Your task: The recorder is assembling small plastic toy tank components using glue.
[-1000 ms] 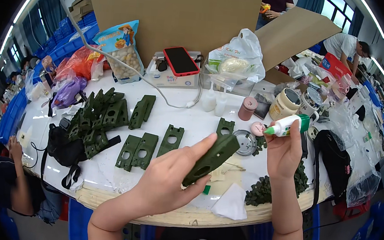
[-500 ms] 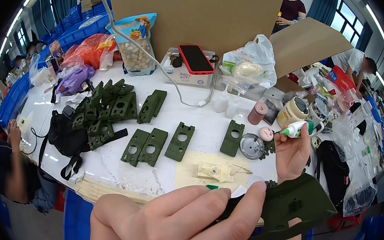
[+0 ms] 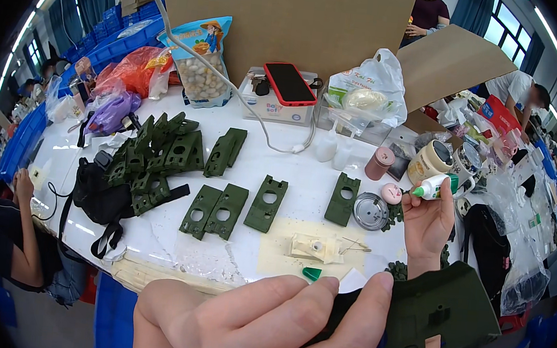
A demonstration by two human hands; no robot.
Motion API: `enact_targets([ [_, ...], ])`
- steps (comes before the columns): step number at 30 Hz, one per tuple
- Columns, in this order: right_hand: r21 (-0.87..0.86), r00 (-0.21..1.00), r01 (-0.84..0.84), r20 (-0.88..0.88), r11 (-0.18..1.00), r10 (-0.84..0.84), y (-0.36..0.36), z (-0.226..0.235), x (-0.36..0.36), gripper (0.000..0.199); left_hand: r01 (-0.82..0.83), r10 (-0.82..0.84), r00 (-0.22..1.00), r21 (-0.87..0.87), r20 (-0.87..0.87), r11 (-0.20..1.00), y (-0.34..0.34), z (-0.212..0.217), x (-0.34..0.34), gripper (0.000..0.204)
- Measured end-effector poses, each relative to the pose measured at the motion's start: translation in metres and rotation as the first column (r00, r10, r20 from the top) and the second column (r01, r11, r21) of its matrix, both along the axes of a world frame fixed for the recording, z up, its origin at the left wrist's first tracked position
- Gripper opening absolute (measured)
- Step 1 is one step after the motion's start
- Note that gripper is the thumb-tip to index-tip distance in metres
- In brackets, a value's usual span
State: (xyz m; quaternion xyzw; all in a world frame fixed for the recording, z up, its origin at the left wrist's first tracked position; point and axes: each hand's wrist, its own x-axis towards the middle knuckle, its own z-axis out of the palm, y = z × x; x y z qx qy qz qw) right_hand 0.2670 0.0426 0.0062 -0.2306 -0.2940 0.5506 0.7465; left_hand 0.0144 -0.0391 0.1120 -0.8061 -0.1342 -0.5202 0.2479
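My left hand is close in front, its fingers closed on the edge of a dark green moulded plastic part. That part is a curved shell with a small square opening, tilted, its near side cut off by the lower edge. Beyond it my right hand is raised, pinching a small white glue bottle with a green nozzle tip. Between the hands and the table's middle lie a small green cap and a cream-coloured block with thin pins on yellowish tape.
Flat green parts with round holes lie across the white table, with a pile of others at left beside a black bag. A round metal tin, jars and a red-cased phone stand farther back. Cardboard rises behind.
The green part has shifted slightly right and down with my left hand. The small green cap shows more fully now. The glue bottle stays in my right hand, and the whole view has moved slightly.
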Motion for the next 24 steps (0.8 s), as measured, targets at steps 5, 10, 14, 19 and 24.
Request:
enact_targets([
  [5,0.007,1.0,-0.01,0.002,1.0,0.01,0.001,0.0,-0.001,0.027,-0.013,0.013,1.0,0.021,0.005,1.0,-0.001,0.001,0.0,0.049],
  [10,-0.007,1.0,0.006,-0.007,1.0,-0.006,0.002,0.0,-0.001,0.028,-0.024,0.023,0.998,0.025,0.054,0.999,-0.004,-0.006,0.005,0.05],
  [14,0.002,1.0,-0.007,0.004,1.0,0.007,0.003,-0.003,0.001,0.028,-0.012,0.012,0.999,0.006,0.03,1.0,-0.003,-0.003,0.003,0.049],
  [19,0.012,1.0,-0.014,-0.002,1.0,0.014,0.004,-0.003,0.0,0.03,0.003,-0.003,1.0,-0.033,0.01,0.999,-0.008,-0.001,-0.001,0.046],
  [24,0.001,1.0,0.025,0.008,1.0,-0.025,-0.002,0.0,0.004,0.028,-0.086,0.097,0.994,-0.193,0.049,0.977,-0.015,-0.009,0.003,0.036],
])
